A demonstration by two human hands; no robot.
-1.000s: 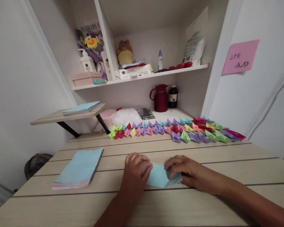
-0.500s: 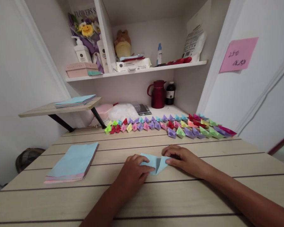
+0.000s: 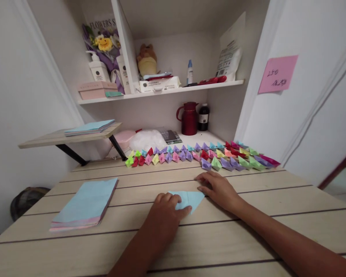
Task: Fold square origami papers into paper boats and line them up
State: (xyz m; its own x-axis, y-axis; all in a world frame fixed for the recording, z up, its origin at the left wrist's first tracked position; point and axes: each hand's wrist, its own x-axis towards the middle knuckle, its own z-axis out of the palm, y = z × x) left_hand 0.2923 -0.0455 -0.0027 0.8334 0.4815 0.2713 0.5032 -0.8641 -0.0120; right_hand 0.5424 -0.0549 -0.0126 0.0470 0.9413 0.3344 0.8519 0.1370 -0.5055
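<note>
A folded piece of light blue paper [image 3: 188, 200] lies on the wooden table, its right end drawn to a point. My left hand [image 3: 167, 213] grips the left part of it, with curled fingers on top and the thumb along the near edge; that part of the paper is hidden. Just past the pointed right end is my right hand [image 3: 217, 190], thumb and fingers apart with nothing between them. Behind both hands stand rows of small folded paper boats [image 3: 216, 163] in purple, green, red, pink and other colours.
A stack of coloured paper [image 3: 85, 202] lies on the table [image 3: 233, 246] at the left. Another paper stack [image 3: 89, 127] rests on a small raised shelf [image 3: 46, 139]. Behind the boats are a red jug [image 3: 189, 119], a dark bottle [image 3: 203, 117] and a white plastic bag [image 3: 148, 139].
The right flap of the blue paper, raised before, now lies flat. My right hand has let go of it and its fingers have spread. My left thumb has shifted on the paper.
</note>
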